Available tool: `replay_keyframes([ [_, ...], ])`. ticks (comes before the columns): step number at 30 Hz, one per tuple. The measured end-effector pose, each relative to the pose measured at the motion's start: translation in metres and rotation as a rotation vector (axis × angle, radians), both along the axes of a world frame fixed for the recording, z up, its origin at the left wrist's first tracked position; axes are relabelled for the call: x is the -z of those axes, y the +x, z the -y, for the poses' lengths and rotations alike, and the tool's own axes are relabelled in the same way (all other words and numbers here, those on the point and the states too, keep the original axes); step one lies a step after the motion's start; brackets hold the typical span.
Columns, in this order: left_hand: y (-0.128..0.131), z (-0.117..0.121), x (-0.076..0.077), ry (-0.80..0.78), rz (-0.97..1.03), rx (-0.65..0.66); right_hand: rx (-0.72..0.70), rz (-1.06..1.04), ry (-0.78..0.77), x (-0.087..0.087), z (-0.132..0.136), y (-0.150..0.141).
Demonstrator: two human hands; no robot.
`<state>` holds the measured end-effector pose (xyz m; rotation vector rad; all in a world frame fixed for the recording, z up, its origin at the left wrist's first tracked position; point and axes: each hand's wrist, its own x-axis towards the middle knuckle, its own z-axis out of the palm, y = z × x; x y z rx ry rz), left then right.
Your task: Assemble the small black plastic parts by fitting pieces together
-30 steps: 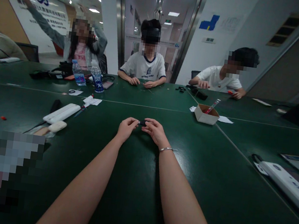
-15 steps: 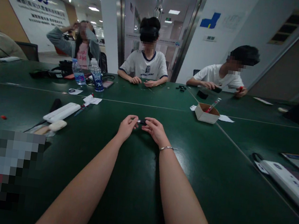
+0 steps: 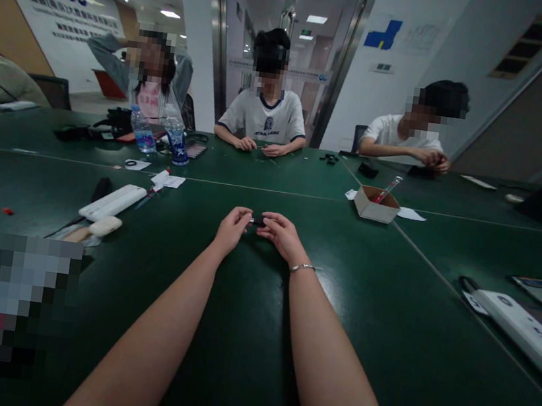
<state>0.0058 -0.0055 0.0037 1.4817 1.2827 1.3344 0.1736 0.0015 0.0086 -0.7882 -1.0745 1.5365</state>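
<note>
Between my two hands is a small black stick-like object with a silver end point(image 3: 257, 223), held level just above the table; its exact kind is too small to make out. My left hand point(image 3: 233, 230) pinches the silver end between thumb and fingers. My right hand point(image 3: 282, 236), with a bracelet on its wrist, has its fingertips closed on the black end. The fingers partly hide both ends.
Left on the green table point(image 3: 244, 332) lie a white power strip point(image 3: 112, 203), paper pieces and a blurred patch. Two bottles point(image 3: 176, 137) stand farther back. A small box point(image 3: 376, 205) sits right of centre; another white strip point(image 3: 524, 329) lies right. Several people sit around.
My hands and the black object stay almost still. The person at right has brought their hands together; the person at left has moved their head and arms.
</note>
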Motion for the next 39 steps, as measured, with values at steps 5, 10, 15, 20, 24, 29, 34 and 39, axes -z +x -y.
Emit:
replay_keyframes([
  [5, -0.0003, 0.0001, -0.0008, 0.041, 0.006, 0.004, 0.001, 0.003, -0.016, -0.0011, 0.0001, -0.0003],
  [10, 0.001, 0.0023, -0.0048, 0.002, -0.015, 0.024, -0.005, -0.002, -0.021, -0.0005, -0.0004, -0.0005],
  [15, 0.0018, 0.0004, -0.001, 0.015, 0.003, 0.023, -0.014, -0.008, -0.015, -0.0001, 0.0001, -0.0009],
  [20, 0.0009, -0.0013, 0.0016, 0.049, -0.012, -0.008, -0.015, -0.008, -0.023, -0.002, 0.0014, -0.0013],
  [24, 0.0007, -0.0012, 0.0004, -0.008, 0.005, 0.025, -0.017, -0.007, -0.024, -0.0024, 0.001, -0.0012],
  [29, 0.0006, 0.0002, 0.0, -0.012, -0.003, 0.042, -0.02, 0.004, -0.021, -0.0001, -0.0004, -0.0014],
  [34, 0.0008, 0.0021, -0.0001, 0.012, -0.001, 0.07, -0.016, 0.002, -0.024, -0.0005, -0.0001, -0.0018],
  [39, 0.0002, 0.0015, 0.0018, 0.006, 0.01, 0.071, -0.016, 0.002, -0.035, -0.0029, 0.0007, -0.0021],
])
